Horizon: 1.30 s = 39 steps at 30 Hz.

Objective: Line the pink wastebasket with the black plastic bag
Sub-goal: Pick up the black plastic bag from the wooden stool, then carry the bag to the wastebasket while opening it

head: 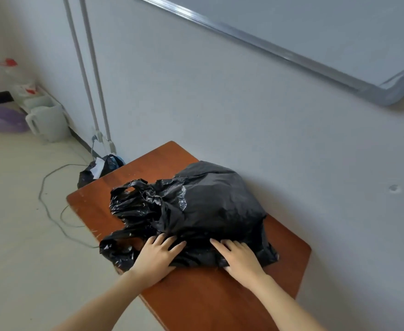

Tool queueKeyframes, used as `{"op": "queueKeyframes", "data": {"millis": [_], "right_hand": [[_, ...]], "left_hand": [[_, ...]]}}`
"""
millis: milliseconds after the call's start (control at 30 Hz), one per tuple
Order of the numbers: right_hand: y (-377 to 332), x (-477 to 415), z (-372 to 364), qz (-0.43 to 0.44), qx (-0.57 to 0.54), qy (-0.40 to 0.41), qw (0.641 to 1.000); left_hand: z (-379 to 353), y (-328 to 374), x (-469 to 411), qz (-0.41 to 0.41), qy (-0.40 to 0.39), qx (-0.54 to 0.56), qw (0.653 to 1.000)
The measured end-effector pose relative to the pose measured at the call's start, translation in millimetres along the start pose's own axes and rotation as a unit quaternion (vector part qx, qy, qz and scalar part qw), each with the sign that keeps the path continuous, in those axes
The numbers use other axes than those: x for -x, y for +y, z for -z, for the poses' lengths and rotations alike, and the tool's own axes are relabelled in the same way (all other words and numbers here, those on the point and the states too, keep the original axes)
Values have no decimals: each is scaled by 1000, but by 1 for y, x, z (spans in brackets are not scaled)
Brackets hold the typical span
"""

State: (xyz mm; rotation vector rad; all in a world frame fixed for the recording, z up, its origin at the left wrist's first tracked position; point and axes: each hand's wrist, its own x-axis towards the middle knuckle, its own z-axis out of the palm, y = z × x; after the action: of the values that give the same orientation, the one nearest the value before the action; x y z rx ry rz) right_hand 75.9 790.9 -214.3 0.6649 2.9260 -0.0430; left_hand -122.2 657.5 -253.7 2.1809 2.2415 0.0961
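Bulging over something hidden, the bag (203,206) sits mid-table (210,302), its near edge under the left hand (156,258) and right hand (238,258), both flat with fingers spread, gripping nothing. It looks light, soft and slippery; the loose left handles seem the best hold. No wastebasket shows.

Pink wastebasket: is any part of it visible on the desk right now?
No; only the crumpled black plastic bag shows on the brown wooden desk, with both hands flat on its near edge.

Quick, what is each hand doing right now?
Left hand: open, flat on the black plastic bag.
Right hand: open, flat on the bag.
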Motion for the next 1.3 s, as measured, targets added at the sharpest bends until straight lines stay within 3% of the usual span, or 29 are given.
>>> {"op": "queueKeyframes", "data": {"millis": [133, 267, 433, 500, 667, 800, 933, 1067, 1300], "right_hand": [[-3, -1, 12, 75, -15, 85, 993], [-13, -3, 36, 134, -35, 181, 974], [-50, -6, 74, 223, -76, 242, 941], [-76, -7, 87, 263, -112, 243, 927], [-160, -6, 116, 349, -198, 192, 895], [-238, 2, 139, 395, -237, 112, 881], [-318, 9, 147, 445, -236, 23, 863], [-404, 20, 149, 455, -249, -65, 853], [-535, 47, 139, 426, -372, -163, 808]], "left_hand": [[13, 6, 27, 31, 70, 40, 996], [41, 14, 60, 96, 141, -5, 985], [77, 31, 125, 211, 260, -96, 937], [95, 38, 157, 267, 267, -116, 919], [137, 49, 250, 377, 252, -119, 883], [166, 60, 329, 466, 247, -6, 849], [174, 68, 413, 567, 277, 133, 765], [173, 72, 504, 596, 332, 199, 703], [172, 67, 629, 625, 457, 299, 558]]}}
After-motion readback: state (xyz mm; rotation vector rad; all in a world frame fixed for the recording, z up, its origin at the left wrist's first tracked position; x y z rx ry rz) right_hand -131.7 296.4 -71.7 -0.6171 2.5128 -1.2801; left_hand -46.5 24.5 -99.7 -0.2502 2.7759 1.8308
